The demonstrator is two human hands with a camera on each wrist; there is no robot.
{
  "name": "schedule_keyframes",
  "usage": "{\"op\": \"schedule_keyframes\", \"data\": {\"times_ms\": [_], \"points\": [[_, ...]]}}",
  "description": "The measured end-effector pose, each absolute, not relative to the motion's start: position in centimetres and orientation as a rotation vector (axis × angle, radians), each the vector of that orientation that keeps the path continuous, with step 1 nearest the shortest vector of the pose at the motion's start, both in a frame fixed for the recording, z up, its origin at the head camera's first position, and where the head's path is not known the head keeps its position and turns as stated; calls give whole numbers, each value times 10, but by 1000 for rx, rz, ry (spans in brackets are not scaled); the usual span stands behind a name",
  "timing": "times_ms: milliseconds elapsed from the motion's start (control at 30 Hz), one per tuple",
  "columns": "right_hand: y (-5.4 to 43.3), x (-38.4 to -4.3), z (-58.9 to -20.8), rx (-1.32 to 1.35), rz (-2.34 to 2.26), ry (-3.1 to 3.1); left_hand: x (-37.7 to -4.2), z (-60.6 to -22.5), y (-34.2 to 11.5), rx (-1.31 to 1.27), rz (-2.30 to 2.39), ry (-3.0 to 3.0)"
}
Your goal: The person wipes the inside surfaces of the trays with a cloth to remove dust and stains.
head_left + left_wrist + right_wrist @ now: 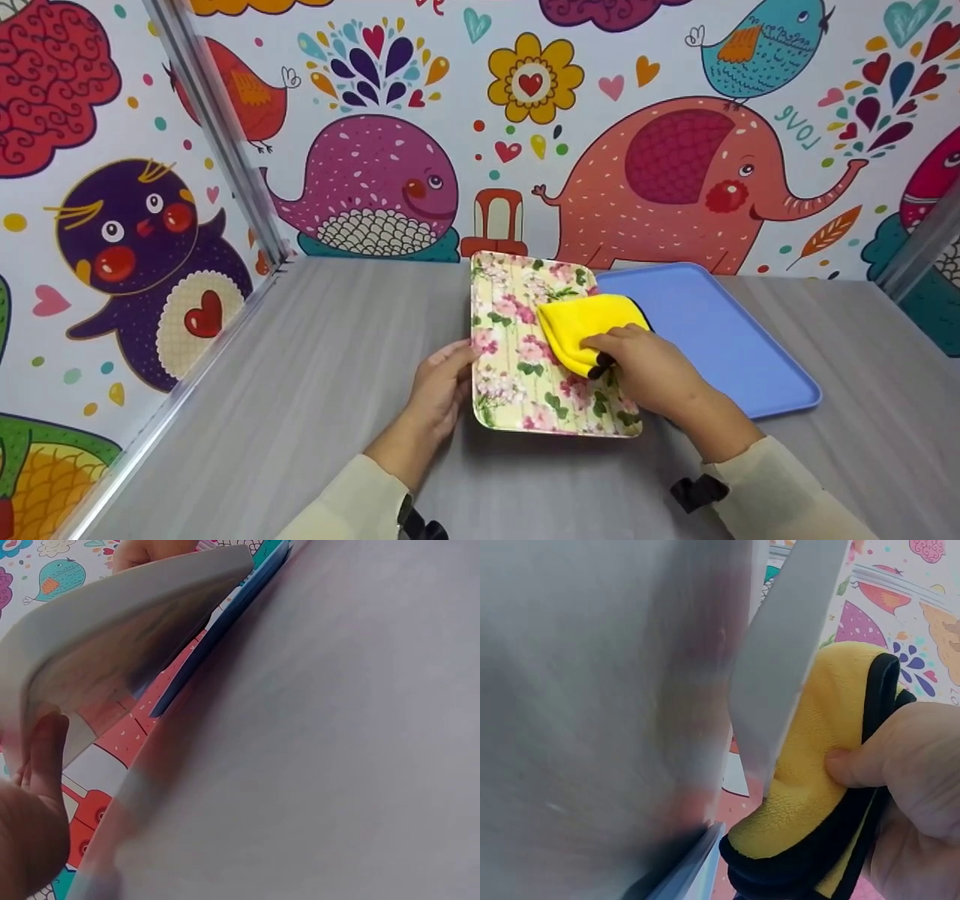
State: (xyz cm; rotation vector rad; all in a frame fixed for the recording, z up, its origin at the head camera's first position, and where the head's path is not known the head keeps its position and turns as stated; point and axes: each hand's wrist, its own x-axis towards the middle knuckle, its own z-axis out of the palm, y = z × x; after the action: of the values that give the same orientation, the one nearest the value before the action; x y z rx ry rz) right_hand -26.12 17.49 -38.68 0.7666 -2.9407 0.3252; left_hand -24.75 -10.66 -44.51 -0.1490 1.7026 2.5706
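A floral tray (517,360), cream with pink blossoms and green leaves, is held up off the table at a tilt, its patterned face toward me. My left hand (441,382) grips its left edge, thumb at the front rim and fingers behind. In the left wrist view the tray's pale underside (105,652) shows above that hand. My right hand (656,367) holds a folded yellow cloth (592,326) with black edging against the tray's right half. Seen from the right wrist, the thumb presses on the folded cloth (817,742), which laps over the tray's rim.
A blue tray (720,337) lies on the grey table (337,360) at the right, partly behind the floral tray and my right hand. Walls with cartoon animals (660,172) close off the back and left. A metal strip (187,420) runs along the table's left edge.
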Motion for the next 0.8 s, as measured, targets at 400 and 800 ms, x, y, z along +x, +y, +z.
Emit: {"op": "schedule_keyframes", "data": {"times_ms": [400,800], "points": [[176,-249,-388,808,274,-2888,-247,-444,-106,-137,2588,1692],[176,-240,-384,819,285,-2937,-247,-444,-106,-169,2622,1662]]}}
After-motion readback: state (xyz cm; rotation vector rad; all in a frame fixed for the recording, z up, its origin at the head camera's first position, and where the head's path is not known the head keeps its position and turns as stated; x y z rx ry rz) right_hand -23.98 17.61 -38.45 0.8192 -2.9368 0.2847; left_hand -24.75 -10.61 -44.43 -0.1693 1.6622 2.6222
